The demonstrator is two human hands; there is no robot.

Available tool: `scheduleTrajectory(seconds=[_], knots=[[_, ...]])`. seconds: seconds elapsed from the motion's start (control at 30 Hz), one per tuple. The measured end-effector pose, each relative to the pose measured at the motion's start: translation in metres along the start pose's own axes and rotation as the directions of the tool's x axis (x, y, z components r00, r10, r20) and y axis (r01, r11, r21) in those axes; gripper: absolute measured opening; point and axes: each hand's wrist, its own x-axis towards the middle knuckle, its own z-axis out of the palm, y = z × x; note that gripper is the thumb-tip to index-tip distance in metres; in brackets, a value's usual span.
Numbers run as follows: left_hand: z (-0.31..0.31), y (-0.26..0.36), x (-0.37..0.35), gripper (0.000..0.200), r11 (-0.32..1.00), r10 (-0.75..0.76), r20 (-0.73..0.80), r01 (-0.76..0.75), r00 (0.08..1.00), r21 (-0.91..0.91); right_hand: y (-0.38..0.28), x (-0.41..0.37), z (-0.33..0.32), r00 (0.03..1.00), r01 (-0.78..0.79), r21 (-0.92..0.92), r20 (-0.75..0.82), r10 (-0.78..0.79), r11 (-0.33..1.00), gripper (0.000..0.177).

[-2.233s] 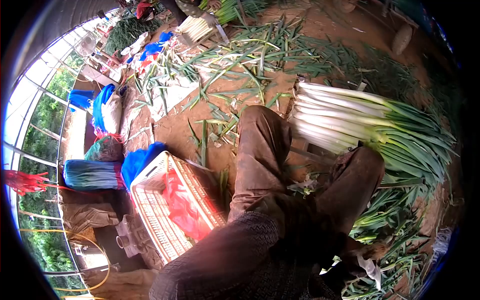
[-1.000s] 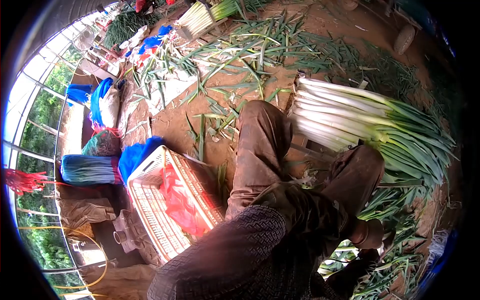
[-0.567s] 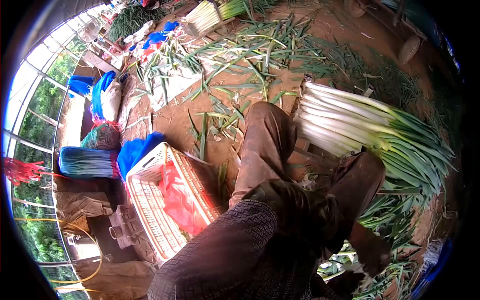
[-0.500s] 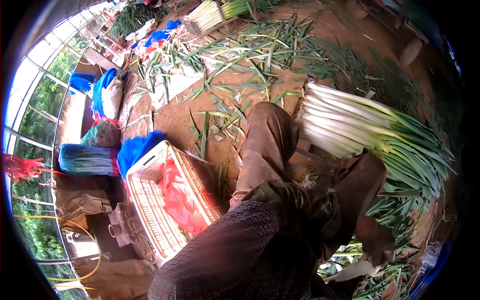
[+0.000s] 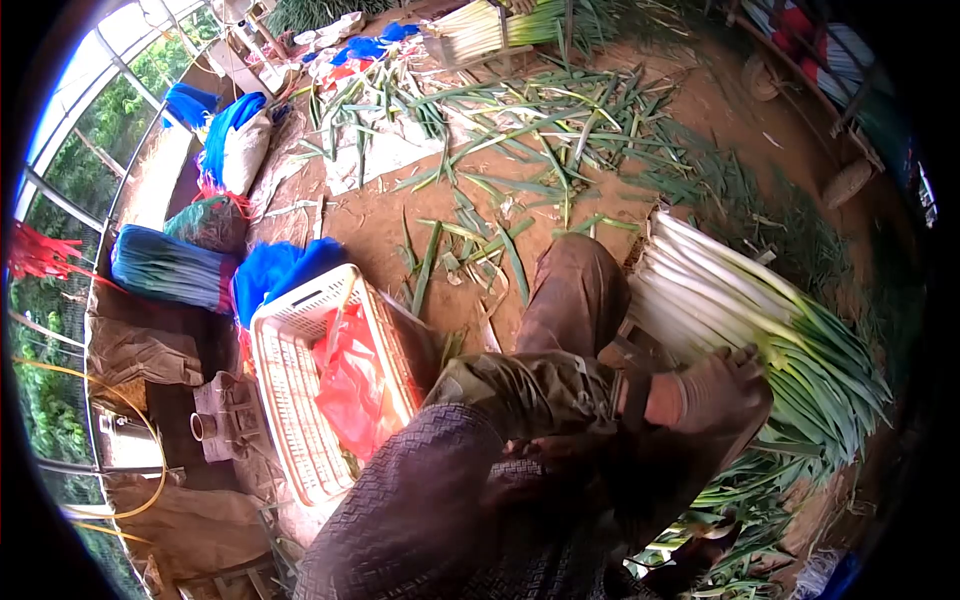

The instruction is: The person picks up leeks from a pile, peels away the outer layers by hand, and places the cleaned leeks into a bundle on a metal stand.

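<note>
A thick bundle of long green onions (image 5: pixel 700 280) lies on a low stand to my right, white stalks toward my knee and green leaves away. My left arm reaches across my lap. My gloved left hand (image 5: pixel 722 385) lies at the near side of the bundle, where white turns green, with its fingers curled on the onions. Low on the right, my right hand (image 5: pixel 705 548) shows only partly, dark and blurred, close to loose green onions (image 5: pixel 765 490) on the ground. Its fingers cannot be made out.
Left of my leg stands a white plastic crate (image 5: pixel 290 400) holding red plastic (image 5: pixel 352 375). Beyond it are a wrapped onion bundle (image 5: pixel 170 268) and blue cloth (image 5: pixel 285 275). Cut leaves (image 5: pixel 560 130) litter the ground. Another person's hand (image 5: pixel 520 5) touches a far onion bundle (image 5: pixel 480 35).
My left arm has stretched to the right, bringing its gloved hand onto the onion bundle. My right hand has shifted lower. The whole view has tilted slightly.
</note>
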Motion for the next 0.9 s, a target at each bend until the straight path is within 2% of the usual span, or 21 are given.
scheduleTrajectory(seconds=[0.03, 0.17, 0.27, 0.3, 0.37, 0.4, 0.47, 0.53, 0.57, 0.63, 0.67, 0.7, 0.73, 0.77, 0.87, 0.9], knots=[[0.013, 0.011, 0.0, 0.039, 0.997, -0.059, -0.034, 0.057, 0.998, -0.049, -0.003, 0.003, 0.0, 1.0, 0.002, -0.01, -0.002, -0.002, 1.0, 0.044], [-0.009, 0.055, -0.013, 0.03, 0.967, 0.136, -0.066, -0.147, 0.989, -0.21, -0.019, 0.013, 0.004, 1.0, 0.017, -0.022, -0.023, -0.017, 1.0, 0.044], [-0.003, 0.063, -0.022, 0.028, 0.916, 0.214, -0.001, -0.201, 0.977, -0.347, -0.03, 0.013, -0.001, 0.997, 0.023, -0.046, -0.075, -0.026, 0.999, 0.043], [0.002, 0.062, -0.026, 0.027, 0.899, 0.222, 0.027, -0.194, 0.975, -0.393, -0.028, 0.008, -0.004, 0.971, 0.204, -0.173, -0.091, -0.222, 0.964, 0.041], [0.028, 0.061, -0.032, 0.026, 0.87, 0.205, 0.109, -0.13, 0.973, -0.475, -0.011, 0.02, -0.017, 0.95, 0.311, -0.267, 0.045, -0.31, 0.912, 0.041], [0.046, 0.068, -0.035, 0.025, 0.852, 0.188, 0.158, -0.081, 0.969, -0.517, 0.002, 0.02, -0.032, 0.922, 0.387, -0.359, 0.126, -0.367, 0.849, 0.041], [0.081, 0.085, -0.049, 0.024, 0.801, 0.183, 0.288, 0.027, 0.94, -0.598, 0.034, 0.019, -0.067, 0.822, 0.554, -0.615, 0.299, -0.485, 0.561, 0.041], [0.112, 0.107, -0.068, 0.022, 0.743, 0.212, 0.405, 0.122, 0.889, -0.658, 0.056, 0.027, -0.105, 0.737, 0.615, -0.729, 0.396, -0.547, 0.3, 0.042], [0.12, 0.122, -0.085, 0.022, 0.707, 0.224, 0.463, 0.184, 0.858, -0.683, 0.069, 0.028, -0.115, 0.74, 0.606, -0.743, 0.396, -0.543, 0.285, 0.043], [0.117, 0.148, -0.108, 0.021, 0.623, 0.239, 0.576, 0.332, 0.782, -0.709, 0.071, 0.011, -0.094, 0.527, 0.668, -0.74, 0.543, -0.654, -0.076, 0.024], [0.102, 0.153, -0.099, 0.026, 0.507, 0.222, 0.704, 0.537, 0.674, -0.674, 0.072, 0.0, -0.088, 0.781, 0.6, -0.687, 0.393, -0.485, 0.41, 0.02], [0.109, 0.156, -0.104, 0.026, 0.572, 0.239, 0.681, 0.466, 0.692, -0.675, 0.072, -0.011, -0.082, 0.961, 0.26, -0.257, 0.166, -0.223, 0.931, 0.024], [0.113, 0.158, -0.102, 0.026, 0.633, 0.254, 0.65, 0.385, 0.716, -0.672, 0.075, -0.021, -0.078, 0.998, -0.027, 0.14, -0.054, 0.035, 0.99, 0.032], [0.112, 0.158, -0.102, 0.023, 0.654, 0.263, 0.652, 0.365, 0.712, -0.663, 0.084, -0.018, -0.084, 0.998, -0.032, 0.123, -0.054, 0.039, 0.992, 0.033], [0.113, 0.162, -0.093, 0.023, 0.751, 0.256, 0.738, 0.352, 0.624, -0.558, 0.085, -0.027, -0.094, 0.998, -0.067, 0.054, 0.001, 0.067, 0.996, 0.035], [0.108, 0.164, -0.088, 0.025, 0.786, 0.289, 0.749, 0.299, 0.597, -0.542, 0.081, -0.035, -0.096, 0.994, -0.105, 0.037, 0.004, 0.105, 0.994, 0.035]])
